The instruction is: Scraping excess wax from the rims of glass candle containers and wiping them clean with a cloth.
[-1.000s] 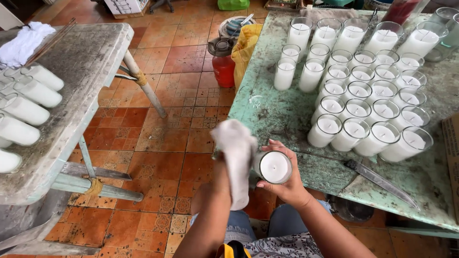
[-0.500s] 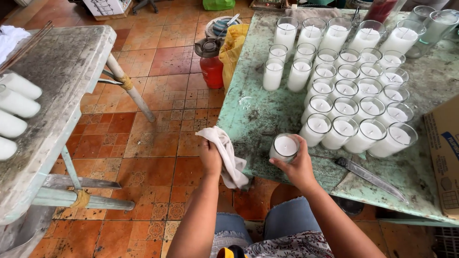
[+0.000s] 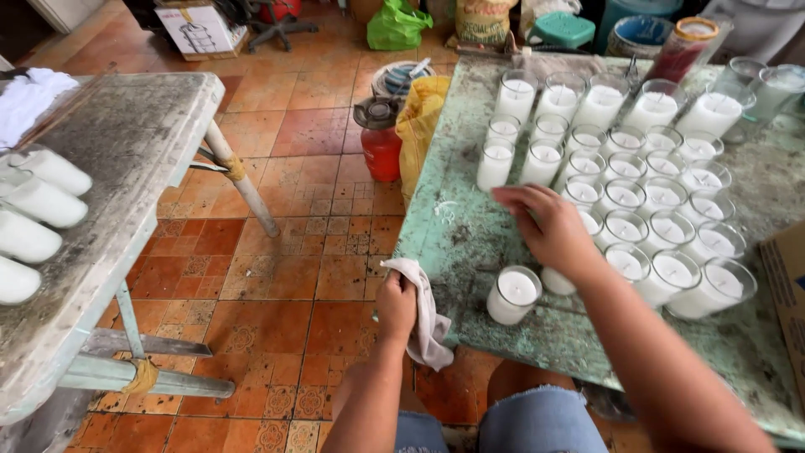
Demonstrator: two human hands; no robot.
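Note:
My left hand (image 3: 396, 304) grips a white cloth (image 3: 428, 323) at the near left edge of the worn green table (image 3: 457, 239). A glass candle jar filled with white wax (image 3: 513, 294) stands on the table, apart from both hands. My right hand (image 3: 549, 228) hovers palm down over the front rows of many more wax-filled jars (image 3: 637, 197), fingers spread, holding nothing. It hides part of a jar beneath it.
A grey table (image 3: 109, 193) at left carries white candles lying on their sides (image 3: 38, 214). On the tiled floor between the tables stand a red canister (image 3: 381, 138) and a yellow sack (image 3: 419, 126). A cardboard box (image 3: 788, 277) sits at the right edge.
My right hand set the wiped jar down on the table and let go, then moved up over the rows of jars. My left hand lowered with the cloth.

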